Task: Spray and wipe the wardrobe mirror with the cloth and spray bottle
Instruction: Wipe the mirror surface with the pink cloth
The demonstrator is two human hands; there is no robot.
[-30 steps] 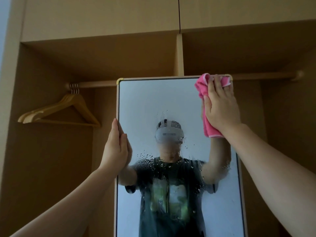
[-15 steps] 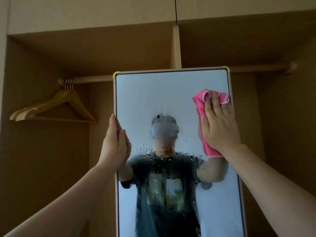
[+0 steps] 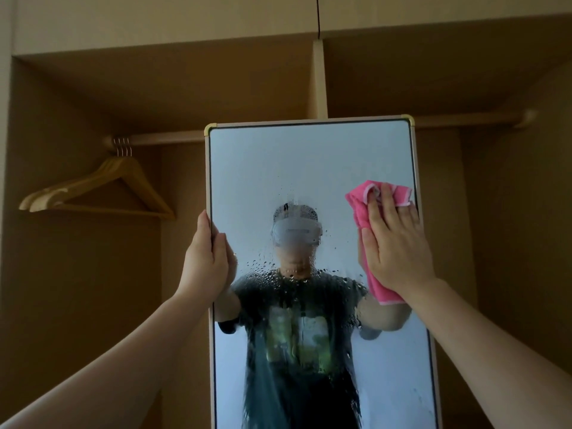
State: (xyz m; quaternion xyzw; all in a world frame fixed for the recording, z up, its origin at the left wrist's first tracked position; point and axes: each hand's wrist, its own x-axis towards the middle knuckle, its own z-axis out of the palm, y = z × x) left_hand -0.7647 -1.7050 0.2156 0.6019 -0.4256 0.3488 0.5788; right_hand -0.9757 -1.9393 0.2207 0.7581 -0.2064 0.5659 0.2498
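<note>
Brown wooden wardrobe (image 3: 93, 72) fills the back, and pale wooden coat hangers (image 3: 49, 196) hang on a wooden rail (image 3: 161, 138) at the left. A tall mirror (image 3: 309, 168) with a pale frame and gold corners stands in front. The left hand (image 3: 205, 261) curls round the mirror's left edge and grips it. The right hand (image 3: 396, 243) lies flat with straight fingers, pressing a pink cloth (image 3: 357, 202) on the glass by the right edge. Small water drops (image 3: 278, 274) dot the middle of the glass, just left of the cloth
</note>
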